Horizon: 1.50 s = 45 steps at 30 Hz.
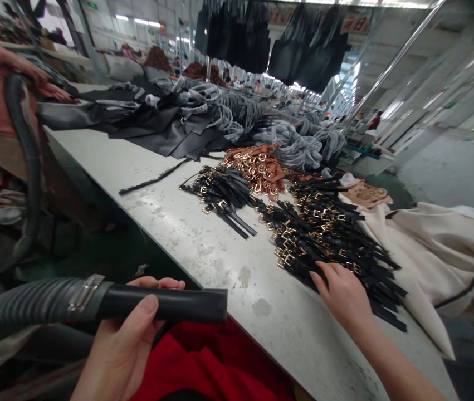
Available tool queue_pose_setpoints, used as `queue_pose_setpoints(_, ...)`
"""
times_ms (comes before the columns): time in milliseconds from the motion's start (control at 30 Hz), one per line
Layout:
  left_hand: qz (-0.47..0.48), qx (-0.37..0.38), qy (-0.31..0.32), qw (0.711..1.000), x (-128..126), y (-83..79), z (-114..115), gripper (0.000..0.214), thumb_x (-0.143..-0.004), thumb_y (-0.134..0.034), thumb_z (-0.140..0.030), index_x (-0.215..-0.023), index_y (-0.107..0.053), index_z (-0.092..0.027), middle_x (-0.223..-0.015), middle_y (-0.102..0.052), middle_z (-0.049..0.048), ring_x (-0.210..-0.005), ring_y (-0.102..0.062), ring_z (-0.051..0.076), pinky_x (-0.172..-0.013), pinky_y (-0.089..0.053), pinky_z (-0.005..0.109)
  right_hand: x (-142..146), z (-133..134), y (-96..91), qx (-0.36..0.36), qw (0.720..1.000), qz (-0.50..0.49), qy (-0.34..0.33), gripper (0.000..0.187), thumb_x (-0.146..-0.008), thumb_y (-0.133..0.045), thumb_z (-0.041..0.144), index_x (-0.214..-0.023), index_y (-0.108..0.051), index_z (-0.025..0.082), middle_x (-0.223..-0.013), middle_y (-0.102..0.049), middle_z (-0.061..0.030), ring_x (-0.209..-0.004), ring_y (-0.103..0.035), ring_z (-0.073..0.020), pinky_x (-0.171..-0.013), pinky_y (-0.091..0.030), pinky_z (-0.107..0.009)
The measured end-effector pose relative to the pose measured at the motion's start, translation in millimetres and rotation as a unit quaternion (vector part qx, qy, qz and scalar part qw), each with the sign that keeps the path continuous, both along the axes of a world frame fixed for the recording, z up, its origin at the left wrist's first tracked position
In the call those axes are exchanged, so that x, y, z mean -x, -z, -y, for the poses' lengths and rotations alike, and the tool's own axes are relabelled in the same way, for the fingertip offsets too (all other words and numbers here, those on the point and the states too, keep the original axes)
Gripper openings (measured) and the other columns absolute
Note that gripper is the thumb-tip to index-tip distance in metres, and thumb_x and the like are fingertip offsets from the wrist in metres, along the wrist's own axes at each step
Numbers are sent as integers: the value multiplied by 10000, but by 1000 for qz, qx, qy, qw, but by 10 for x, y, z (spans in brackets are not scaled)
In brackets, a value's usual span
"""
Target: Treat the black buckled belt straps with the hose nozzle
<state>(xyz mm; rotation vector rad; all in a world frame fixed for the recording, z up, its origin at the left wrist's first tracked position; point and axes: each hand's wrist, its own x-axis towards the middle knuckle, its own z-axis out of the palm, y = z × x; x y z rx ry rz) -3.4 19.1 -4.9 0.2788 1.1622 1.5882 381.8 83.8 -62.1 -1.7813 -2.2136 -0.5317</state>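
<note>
My left hand (130, 328) is wrapped around the smooth black tube end of a ribbed hose (165, 302), thumb on top. A clear clamp (85, 292) joins the tube to the grey ribbed part. At the near edge of a big pile of black buckle straps (316, 223), my right hand (342, 289) reaches in with thumb and forefinger apart; its other fingers are partly hidden. The straps carry gold-coloured buckles. Farther left lies a smaller heap of black buckle straps (224, 192), and brown buckle straps (257, 164) are heaped behind it.
The pale table (220, 262) runs away from me. Black leather-like panels (170, 131) and grey wrapped bundles (291, 142) cover its far part. Cream cloth (433, 234) drapes on the right. At the left, another person's hand (48, 83) rests near panels, beside a hanging dark hose (28, 145).
</note>
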Motion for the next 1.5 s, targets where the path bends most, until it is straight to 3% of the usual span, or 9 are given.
queue_pose_setpoints(200,-2,-15,0,1000,60,4,-54,379,-555,-844,-337,-842,-635,-204,-801,-729,38,-854,-699,256,-781,-575,388,1043,-613,2,49,990,-75,-109,314,-916,-432,253,-1176,-571,144,-1091,-646,-128,-980,-610,-231,-841,-479,-354)
queue_pose_setpoints(333,-23,3,-41,999,76,-79,-3,395,-566,-835,-357,-869,-633,-206,-831,-734,42,-877,-696,266,-817,-561,415,1672,-1186,74,117,986,-53,-106,305,-882,-465,185,-1153,-600,149,-1090,-648,-144,-977,-608,-242,-832,-461,-353)
queue_pose_setpoints(433,-32,13,-53,998,113,-133,34,387,-578,-828,-364,-872,-628,-210,-827,-736,40,-885,-697,267,-827,-554,418,1876,-1384,114,121,987,-63,-87,261,-871,-478,179,-1068,-644,136,-983,-660,-163,-912,-615,-268,-780,-454,-377)
queue_pose_setpoints(533,-36,6,-49,998,179,-121,36,371,-581,-827,-360,-853,-626,-208,-812,-734,38,-879,-697,265,-820,-554,419,1797,-1209,192,134,985,-69,-86,241,-868,-482,172,-1032,-659,162,-944,-658,-135,-893,-614,-251,-765,-448,-358)
queue_pose_setpoints(767,-5,-39,-14,999,212,13,-32,335,-590,-825,-318,-847,-644,-202,-816,-734,33,-866,-698,239,-814,-553,404,875,88,313,160,969,-128,-141,217,-901,-452,245,-995,-642,201,-952,-655,-83,-869,-599,-214,-781,-466,-347)
queue_pose_setpoints(867,0,-49,7,999,114,-13,-62,323,-597,-820,-307,-849,-648,-200,-814,-737,36,-861,-699,235,-799,-558,395,695,388,235,170,967,-139,-127,220,-890,-490,304,-1011,-640,196,-967,-656,-87,-889,-596,-225,-799,-467,-367)
queue_pose_setpoints(1067,-25,-81,72,994,-227,-142,-176,303,-609,-807,-301,-840,-643,-194,-822,-734,44,-840,-692,226,-770,-554,380,859,293,265,169,956,-219,-99,229,-893,-484,305,-987,-651,180,-941,-644,-92,-896,-584,-231,-796,-449,-380)
queue_pose_setpoints(1300,-93,-93,132,982,-808,9,-479,315,-603,-792,-349,-793,-610,-177,-794,-714,40,-772,-669,200,-719,-528,342,898,265,343,178,942,-265,-106,174,-875,-495,268,-924,-649,203,-898,-621,-71,-858,-557,-216,-769,-409,-353)
queue_pose_setpoints(1500,-143,-89,109,980,-753,-42,-509,311,-610,-793,-330,-815,-611,-181,-793,-720,30,-784,-678,199,-734,-527,345,924,252,331,177,939,-277,-100,159,-868,-509,242,-934,-647,199,-901,-624,-68,-876,-549,-216,-770,-386,-341)
